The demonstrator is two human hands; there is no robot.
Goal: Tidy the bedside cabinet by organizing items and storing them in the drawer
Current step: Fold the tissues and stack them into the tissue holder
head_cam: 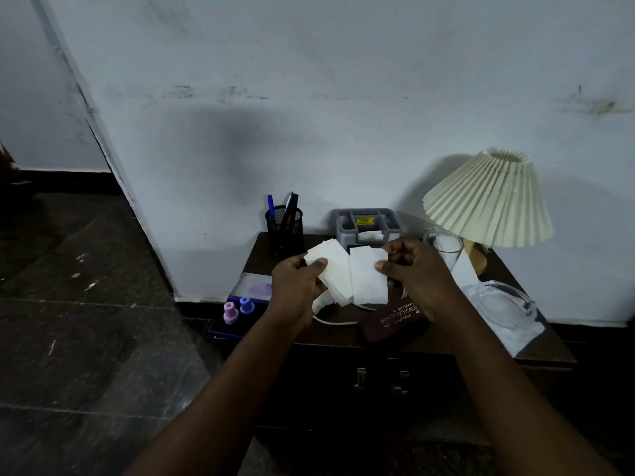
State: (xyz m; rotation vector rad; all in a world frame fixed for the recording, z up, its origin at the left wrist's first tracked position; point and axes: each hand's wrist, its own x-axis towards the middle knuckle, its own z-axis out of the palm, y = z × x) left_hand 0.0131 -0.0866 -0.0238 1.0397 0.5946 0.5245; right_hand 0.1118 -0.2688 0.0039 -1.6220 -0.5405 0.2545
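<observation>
Head view.

Tissues (347, 276): white, thin and rectangular, a fanned stack on the left with one flat piece on the right. They are held up over the middle of the surface (256, 262), between the two hands.
Left hand (299, 286): the thumb pins the stack's left corner and the fingers are curled beneath.
Right hand (419, 273): the thumb and curled fingers pinch the right piece at its right edge.

Edges and room:
- The wall stands close behind.
- Along the back stand a pen cup (284, 231), a grey caddy (367, 225), a glass (443, 245) and a lamp (488, 201).
- At the left edge is a purple box (247, 293), with a pink cap (230, 312) and a blue cap (246, 305) at its front.
- At the right lies a glass dish (498, 304) on white paper.
- Under the hands lie a dark case (395, 319) and a white cord (333, 321).
- A bare strip shows at the rear left, by the pen cup.
- Open floor lies to the left.
- The drawer (378, 379) below the front edge is closed, showing two metal pulls.
</observation>
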